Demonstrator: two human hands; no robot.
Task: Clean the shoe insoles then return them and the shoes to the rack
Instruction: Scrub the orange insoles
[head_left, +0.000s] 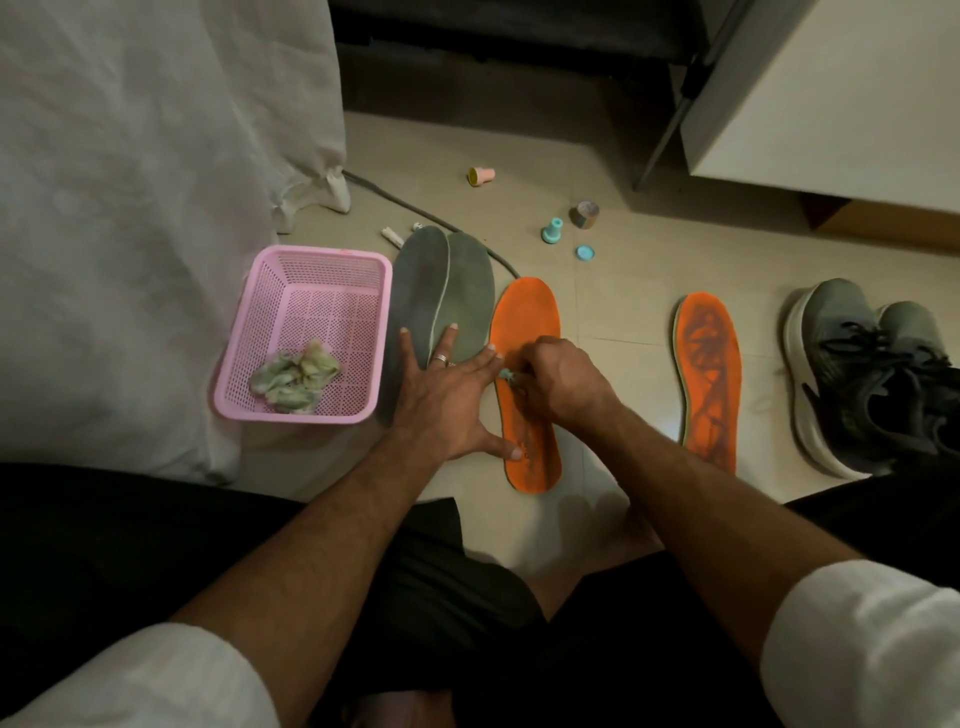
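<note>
An orange insole (527, 312) lies on the tiled floor in front of me. My left hand (447, 400) is spread flat, fingers over two grey insoles (441, 291) and thumb pressing the orange insole's heel. My right hand (561, 379) grips a small pale wipe (506, 375) against the middle of that orange insole. A second orange insole (709, 374), marked with dark smudges, lies to the right. A pair of grey shoes (872, 374) with black laces stands at the far right.
A pink plastic basket (306, 270) with crumpled used wipes (293, 376) sits at left beside a white draped cloth (156, 182). Small pink (480, 175) and teal caps (552, 228), a small roll (587, 214) and a cable (415, 208) lie on the floor beyond. A white cabinet (831, 93) stands at top right.
</note>
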